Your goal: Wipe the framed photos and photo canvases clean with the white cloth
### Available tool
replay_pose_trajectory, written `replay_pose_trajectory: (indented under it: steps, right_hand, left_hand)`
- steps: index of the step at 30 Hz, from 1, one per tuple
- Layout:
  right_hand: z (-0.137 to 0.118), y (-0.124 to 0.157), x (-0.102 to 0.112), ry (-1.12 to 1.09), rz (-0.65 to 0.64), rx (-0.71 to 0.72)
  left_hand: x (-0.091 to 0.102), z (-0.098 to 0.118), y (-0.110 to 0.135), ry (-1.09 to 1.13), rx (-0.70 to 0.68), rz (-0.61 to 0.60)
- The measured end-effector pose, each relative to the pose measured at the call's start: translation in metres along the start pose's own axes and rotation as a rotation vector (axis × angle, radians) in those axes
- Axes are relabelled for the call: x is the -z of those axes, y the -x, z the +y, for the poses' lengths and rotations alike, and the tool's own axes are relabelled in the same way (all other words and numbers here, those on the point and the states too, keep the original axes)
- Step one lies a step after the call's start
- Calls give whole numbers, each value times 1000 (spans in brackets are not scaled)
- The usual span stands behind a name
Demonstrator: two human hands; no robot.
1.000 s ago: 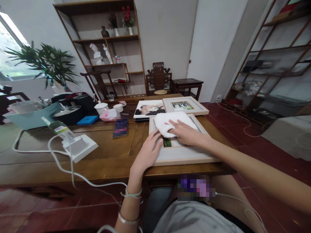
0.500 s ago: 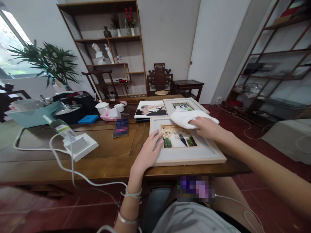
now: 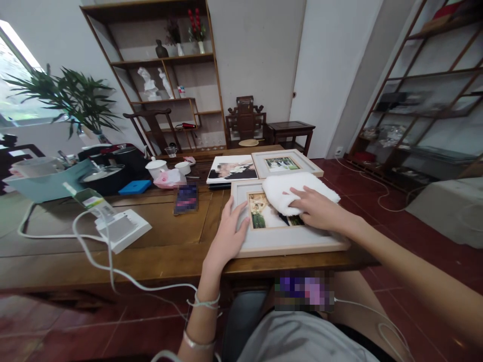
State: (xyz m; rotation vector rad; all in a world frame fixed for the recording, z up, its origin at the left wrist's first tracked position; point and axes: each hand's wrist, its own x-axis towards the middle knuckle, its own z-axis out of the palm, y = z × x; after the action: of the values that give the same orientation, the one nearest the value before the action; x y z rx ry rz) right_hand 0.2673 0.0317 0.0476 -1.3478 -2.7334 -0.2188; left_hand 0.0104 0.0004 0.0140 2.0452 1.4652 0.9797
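Note:
A light wooden picture frame (image 3: 271,245) with a white mat and a couple's photo lies flat near the table's front edge. My left hand (image 3: 227,235) rests on its left side, fingers spread, holding nothing. Over the upper right of the photo is a folded white fluffy cloth (image 3: 281,188). My right hand (image 3: 317,207) holds the cloth down against the frame, with its fingers extended over it. The cloth hides much of the photo. Behind lie a second picture frame (image 3: 317,169) and a white-edged photo print (image 3: 236,166).
To the left are a blurred-out phone (image 3: 185,199), a pink-and-white plastic bag (image 3: 169,178), a blue box (image 3: 135,187) and a white box (image 3: 123,231) with a cable (image 3: 141,286). A pixelated device (image 3: 302,290) lies on my lap.
My right hand and the cloth have moved down and toward me over the photo, and the cloth is spread wider. My left hand stays on the frame. The view has shifted slightly.

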Motion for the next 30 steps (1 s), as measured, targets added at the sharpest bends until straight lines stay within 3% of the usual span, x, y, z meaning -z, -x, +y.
replay_pose_trajectory:
  steps: [6,13,17,25,30]
  right_hand:
    - [-10,41,14,-108,-82,29]
    - [-41,82,17,-190,10,0]
    - [-56,67,12,-203,59,-16]
    - [-92,-3,6,-234,58,21]
    - [-94,4,13,-318,41,146]
  left_hand:
    - [-2,-4,-2,49,157,27]
    - [0,-2,-3,94,258,58]
    - [0,-7,-6,153,316,84]
    - [6,-12,-9,178,375,115]
    - [7,-10,-9,244,275,90]
